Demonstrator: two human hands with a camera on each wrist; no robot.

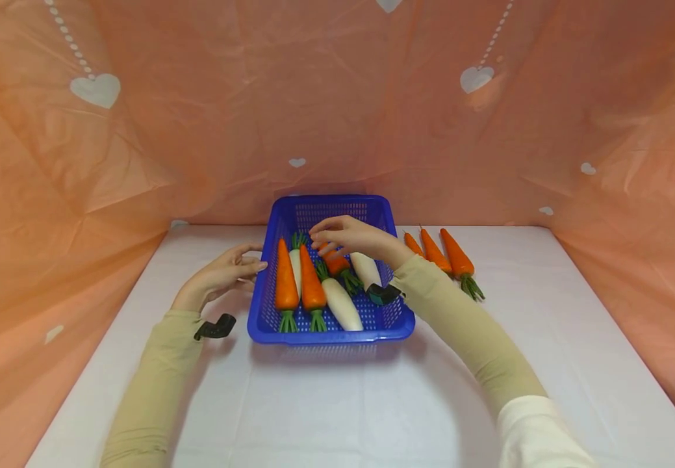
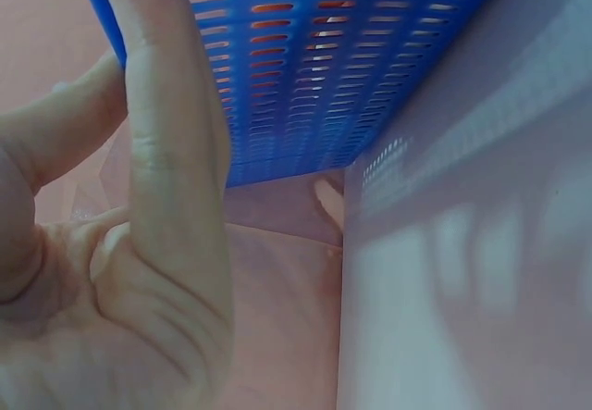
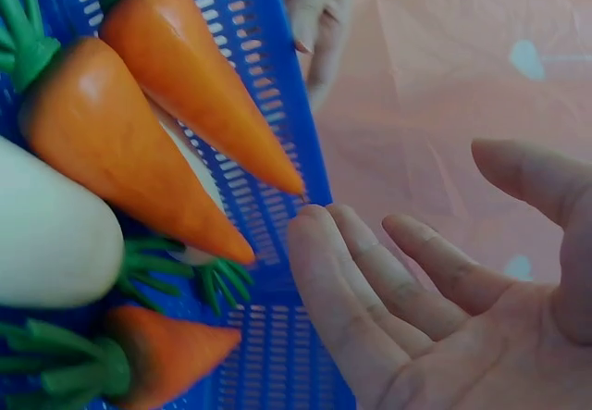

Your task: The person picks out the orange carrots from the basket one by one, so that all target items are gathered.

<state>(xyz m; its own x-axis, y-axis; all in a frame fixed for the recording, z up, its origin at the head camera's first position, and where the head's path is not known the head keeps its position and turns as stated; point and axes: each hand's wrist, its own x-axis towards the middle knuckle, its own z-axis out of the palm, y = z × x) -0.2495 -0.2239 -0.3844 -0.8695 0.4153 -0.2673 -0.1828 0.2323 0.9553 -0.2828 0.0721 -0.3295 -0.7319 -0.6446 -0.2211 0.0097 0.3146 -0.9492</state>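
In the head view a blue plastic basket [image 1: 331, 337] stands mid-table, holding three orange carrots, among them a left carrot [image 1: 286, 279] and a middle carrot [image 1: 312, 279], and white radishes [image 1: 342, 302]. My left hand [image 1: 220, 273] grips its left rim, the thumb laid on the rim; the left wrist view shows the thumb [image 2: 166, 105] against the perforated wall [image 2: 305, 86]. My right hand [image 1: 349, 235] hovers over the basket above a third carrot [image 1: 337, 263], which it partly covers. In the right wrist view its fingers [image 3: 398, 280] are loosely extended and hold nothing.
Three more carrots [image 1: 457, 253] lie on the white table [image 1: 314, 416] right of the basket, partly behind my right forearm. An orange cloth [image 1: 337, 130] with white hearts closes off the back and both sides. A small black camera mount sits on each wrist.
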